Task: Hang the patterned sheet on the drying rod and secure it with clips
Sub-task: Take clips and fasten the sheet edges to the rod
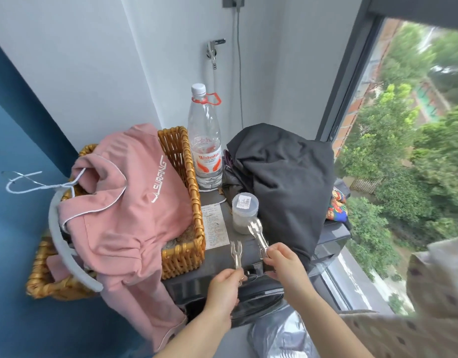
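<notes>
Lowest in the frame, a crumpled plastic bag (279, 337) lies between our two forearms. The patterned sheet (429, 306) — beige with dark dots — fills the lower right corner, close beside our right forearm and apart from both clips.

Just above, at lower centre, our left hand (224, 288) pinches the tail of a metal clip (235, 254), whose forked end points up. To its right, our right hand (284, 262) pinches a second clip (259, 236) by its lower end; this one slants up and left, its tip in front of a small lidded jar (244, 210). Both hands are over the dark tabletop (217, 262).

On the tabletop's left side sits a wicker basket (194, 210) with a pink garment (124, 202) spilling over its near edge and a white hanger (37, 184) sticking out to the left. A printed paper (215, 226) lies just beside the basket. A black garment (287, 182) is heaped at centre right.

Behind the jar stands a clear water bottle (204, 140) — white cap, red ring. On the wall above it is a tap (215, 51), and the window (416, 151) at the right shows green trees.
</notes>
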